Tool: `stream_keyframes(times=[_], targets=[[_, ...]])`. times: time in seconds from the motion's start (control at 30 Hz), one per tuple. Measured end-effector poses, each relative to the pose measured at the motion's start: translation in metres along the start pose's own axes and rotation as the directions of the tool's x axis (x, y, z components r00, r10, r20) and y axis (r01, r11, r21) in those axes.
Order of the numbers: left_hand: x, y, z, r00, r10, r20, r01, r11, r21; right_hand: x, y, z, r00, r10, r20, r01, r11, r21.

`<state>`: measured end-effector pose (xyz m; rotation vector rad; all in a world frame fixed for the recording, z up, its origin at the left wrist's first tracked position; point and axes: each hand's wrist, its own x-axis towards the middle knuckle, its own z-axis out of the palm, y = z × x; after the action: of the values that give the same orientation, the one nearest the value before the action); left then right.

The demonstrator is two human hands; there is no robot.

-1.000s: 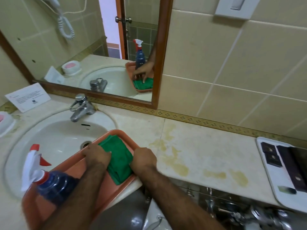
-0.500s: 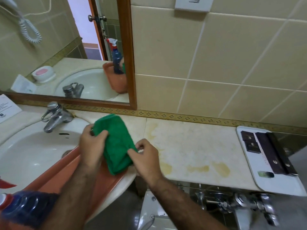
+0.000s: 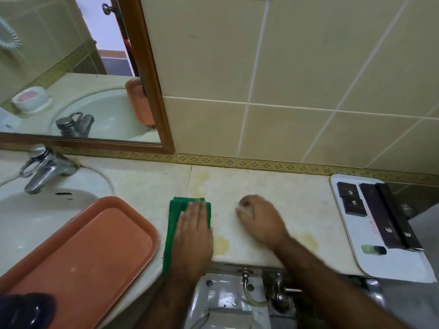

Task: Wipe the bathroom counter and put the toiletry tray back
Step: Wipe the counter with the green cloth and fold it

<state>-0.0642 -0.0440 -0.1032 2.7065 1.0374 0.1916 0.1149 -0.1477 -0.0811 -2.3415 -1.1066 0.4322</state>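
Hands [image 3: 193,230] [image 3: 257,218] two, cloth [image 3: 174,211] one, trays [image 3: 78,255] [image 3: 401,269] seemingly two.

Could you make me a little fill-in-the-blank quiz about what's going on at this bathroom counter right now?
1. The left hand presses flat on a folded ____ cloth.
2. The orange tray rests partly over the ____.
3. The white tray sits at the counter's ____ end.
4. The counter shows ____ stains.

Missing words: green; sink; right; yellowish

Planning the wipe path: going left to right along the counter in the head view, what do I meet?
Faucet → orange tray → green cloth under left hand → right hand → white tray of toiletries.
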Motion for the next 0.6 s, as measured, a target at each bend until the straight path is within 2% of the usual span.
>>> stream_keyframes(times=[0.07,0.1,0.2,0.27,0.37,0.43,0.5,0.6], targets=[[-0.007,-0.001,0.017,0.990,-0.036,0.137,0.034,0.999,0.015,0.029,0.036,-0.018,1.000,0.015,-0.012,-0.016,0.990,-0.137],[-0.008,-0.003,0.022,0.987,-0.066,0.147,0.059,0.997,0.052,0.040,0.052,-0.025,1.000,0.000,0.015,0.003,0.976,-0.220],[0.003,-0.004,0.021,0.978,-0.207,0.038,0.205,0.977,0.060,0.056,0.090,-0.031,0.975,-0.177,0.137,0.219,0.874,-0.434],[0.024,-0.004,0.019,0.942,-0.335,-0.016,0.335,0.941,0.039,0.059,0.102,-0.028,0.957,-0.233,0.171,0.286,0.850,-0.443],[0.072,-0.007,0.022,0.884,-0.466,-0.039,0.467,0.884,0.006,0.065,0.109,-0.023,0.955,-0.249,0.160,0.294,0.855,-0.427],[0.106,-0.004,0.025,0.884,-0.468,-0.016,0.467,0.884,-0.021,0.066,0.114,-0.021,0.955,-0.258,0.145,0.296,0.853,-0.430],[0.133,0.004,0.029,0.913,-0.409,0.009,0.409,0.912,-0.022,0.066,0.116,-0.021,0.956,-0.258,0.137,0.292,0.858,-0.422],[0.138,0.026,0.038,0.979,-0.196,0.056,0.196,0.981,0.003,0.069,0.118,-0.021,0.958,-0.250,0.144,0.288,0.861,-0.420]])
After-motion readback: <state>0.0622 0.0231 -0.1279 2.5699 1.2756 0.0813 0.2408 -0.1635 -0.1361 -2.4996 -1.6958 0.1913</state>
